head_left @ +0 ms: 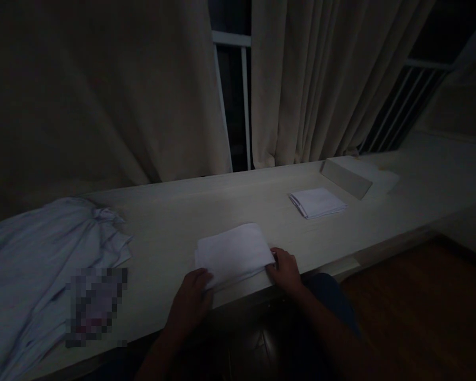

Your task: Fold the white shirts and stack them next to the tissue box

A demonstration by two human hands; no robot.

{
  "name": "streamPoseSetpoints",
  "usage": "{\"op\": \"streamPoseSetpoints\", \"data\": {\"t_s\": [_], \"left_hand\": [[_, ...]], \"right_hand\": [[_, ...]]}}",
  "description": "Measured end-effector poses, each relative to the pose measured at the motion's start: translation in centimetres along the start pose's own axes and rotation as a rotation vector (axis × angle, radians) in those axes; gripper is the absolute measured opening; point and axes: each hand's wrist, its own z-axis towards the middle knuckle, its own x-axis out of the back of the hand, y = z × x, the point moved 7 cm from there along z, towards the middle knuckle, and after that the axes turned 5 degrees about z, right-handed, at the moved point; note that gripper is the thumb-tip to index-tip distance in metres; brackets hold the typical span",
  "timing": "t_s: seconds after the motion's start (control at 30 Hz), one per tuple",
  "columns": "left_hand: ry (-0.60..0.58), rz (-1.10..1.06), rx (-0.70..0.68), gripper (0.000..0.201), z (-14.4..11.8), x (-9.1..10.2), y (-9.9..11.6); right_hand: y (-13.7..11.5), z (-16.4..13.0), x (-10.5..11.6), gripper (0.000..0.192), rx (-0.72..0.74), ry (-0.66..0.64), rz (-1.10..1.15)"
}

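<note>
My left hand (192,296) and right hand (285,270) each pinch a near corner of the folded cloth (233,253) lying between them on the counter (170,227); looks soft, light, floppy, best held by corners.

Open counter either side of a folded cloth

Around the cloth (233,254), bare counter (170,222) runs left to a heap of sheets (43,254) and back to the curtains (103,106). To its right the way is open up to a folded stack (317,202), with a box (347,177) just behind that. Both hands, left (192,299) and right (285,270), sit on the cloth's near edge.
</note>
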Motion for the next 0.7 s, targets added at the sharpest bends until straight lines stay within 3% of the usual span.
{"op": "streamPoseSetpoints", "data": {"t_s": [0.1,0.27,0.5,0.7], "left_hand": [[0.031,0.03,-0.039,0.025,-0.1,0.0,0.1],[0.101,0.168,-0.137,0.028,-0.4,0.8,0.6],[0.131,0.414,-0.186,0.023,-2.2,0.7,0.8],[0.027,0.469,-0.165,0.022,-3.3,-0.9,1.7]], "right_hand": [[-0.4,0.0,-0.2,0.035,-0.049,0.021,0.0],[-0.9,-0.1,-0.5,0.038,-0.117,0.046,-0.028],[-1.5,0.2,-0.6,0.028,-0.154,-0.003,-0.131],[-1.6,0.1,-0.6,0.024,-0.165,0.002,-0.141]]}}
